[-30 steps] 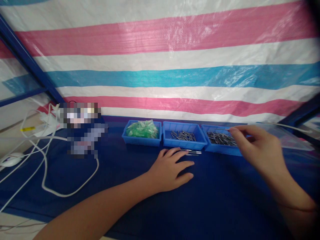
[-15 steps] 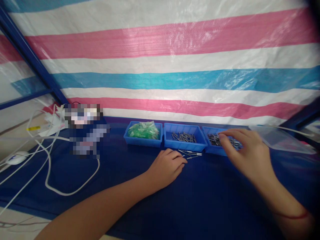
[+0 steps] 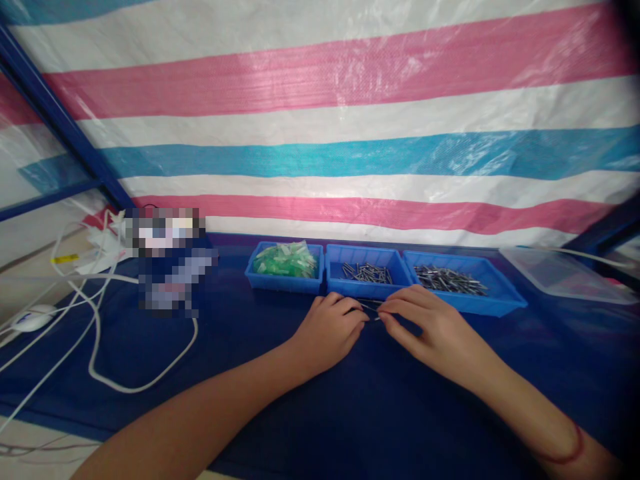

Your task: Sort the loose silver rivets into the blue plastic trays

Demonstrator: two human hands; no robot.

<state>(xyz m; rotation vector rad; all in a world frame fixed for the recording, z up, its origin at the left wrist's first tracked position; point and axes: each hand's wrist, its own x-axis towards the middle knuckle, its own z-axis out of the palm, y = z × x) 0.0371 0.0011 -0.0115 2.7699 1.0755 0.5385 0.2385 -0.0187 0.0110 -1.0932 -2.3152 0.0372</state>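
Observation:
My left hand (image 3: 333, 330) rests on the dark blue table, its fingers curled and drawn together. What lies under those fingers is hidden. A few thin metal pins (image 3: 370, 305) span the small gap between my hands, in front of the middle bin. From the right, my right hand (image 3: 430, 327) meets them with thumb and fingertips pinched on a thin pin. The middle blue bin (image 3: 360, 288) holds loose metal pins (image 3: 367, 273). To its right, another blue bin (image 3: 500, 303) contains a heap of similar metal pieces (image 3: 450, 280).
A left blue bin (image 3: 285, 285) holds green and clear plastic pieces (image 3: 286, 259). White cables (image 3: 117, 385) and a white mouse (image 3: 35, 317) lie at the left. A clear plastic sheet or lid (image 3: 565, 277) is at the right. A striped tarp (image 3: 340, 160) hangs behind.
My right hand has moved left and down from over the right bin to the pins beside my left hand, uncovering that bin. My left hand has hardly moved.

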